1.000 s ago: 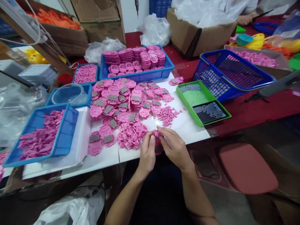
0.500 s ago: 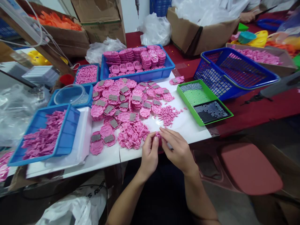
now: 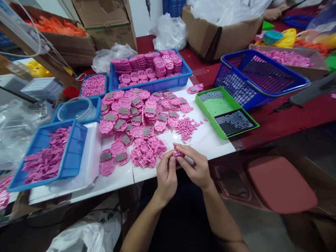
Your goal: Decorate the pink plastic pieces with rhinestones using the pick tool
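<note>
Between my two hands, just over the table's front edge, is a small pink plastic part (image 3: pixel 178 153). My left hand (image 3: pixel 167 174) pinches it from the left with thumb and fingers. From the right, my right hand (image 3: pixel 195 163) grips the same part, its fingers covering much of it. Beyond the hands lies a heap of tiny pink pieces (image 3: pixel 186 128). Left of them is a pile of small pink clip-like parts (image 3: pixel 147 151). Pink scalloped casings (image 3: pixel 126 108) with grey metal plates are piled further back on the white table top (image 3: pixel 210 146).
A green tray (image 3: pixel 225 112) of small metal pieces sits right, by a blue basket (image 3: pixel 252 80). Blue bins (image 3: pixel 78 150) with pink parts stand left; another blue bin (image 3: pixel 157 82) holds stacked casings behind. A red chair (image 3: pixel 280 183) is at the right. Another person's hand (image 3: pixel 272 14) shows far right.
My right fingers have shifted on the pink part, so more of it shows. Both hands stay together, and the whole view has moved slightly.
</note>
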`<state>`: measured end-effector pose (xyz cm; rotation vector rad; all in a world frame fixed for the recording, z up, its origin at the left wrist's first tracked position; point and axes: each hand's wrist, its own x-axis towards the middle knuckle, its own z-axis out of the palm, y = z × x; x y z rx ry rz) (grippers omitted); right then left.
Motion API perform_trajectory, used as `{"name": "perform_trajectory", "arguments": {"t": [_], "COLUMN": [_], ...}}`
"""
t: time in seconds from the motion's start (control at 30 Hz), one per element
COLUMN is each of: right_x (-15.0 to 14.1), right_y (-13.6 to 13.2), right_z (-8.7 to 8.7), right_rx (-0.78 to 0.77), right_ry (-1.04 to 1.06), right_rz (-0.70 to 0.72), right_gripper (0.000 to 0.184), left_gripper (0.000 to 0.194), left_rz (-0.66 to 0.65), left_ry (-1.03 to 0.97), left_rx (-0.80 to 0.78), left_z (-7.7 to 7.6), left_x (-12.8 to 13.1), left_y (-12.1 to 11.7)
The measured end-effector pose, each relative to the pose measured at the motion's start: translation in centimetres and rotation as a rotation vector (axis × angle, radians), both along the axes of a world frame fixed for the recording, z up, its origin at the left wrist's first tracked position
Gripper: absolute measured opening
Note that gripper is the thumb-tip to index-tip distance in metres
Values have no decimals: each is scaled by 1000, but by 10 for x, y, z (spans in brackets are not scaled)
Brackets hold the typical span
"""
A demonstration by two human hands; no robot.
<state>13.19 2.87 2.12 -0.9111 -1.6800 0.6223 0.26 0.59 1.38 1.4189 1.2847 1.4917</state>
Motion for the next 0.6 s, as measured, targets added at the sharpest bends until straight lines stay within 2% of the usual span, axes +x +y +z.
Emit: {"name": "perform_trajectory", "arguments": {"t": [0.13, 0.27, 0.33, 0.6], "right_x": [-4, -5, -4, -2], "right_y": [-3, -6, -6, -4], "right_z": [-1, -1, 1, 6], "right_rx": [-108, -82, -48, 41], "right_ry": [112, 116, 79, -10], "right_rz": [15, 14, 8, -44], "right_gripper": [54, 47, 44, 35], "left_gripper": [29, 42, 48, 52], "left_rz": [19, 107, 89, -50], "left_ry": [131, 287, 330, 391], "left_rx": [192, 369, 434, 473], "left_z": [1, -2, -2, 6], "left_x": [-2, -11, -16, -26], "left_y": [1, 7, 9, 12]}}
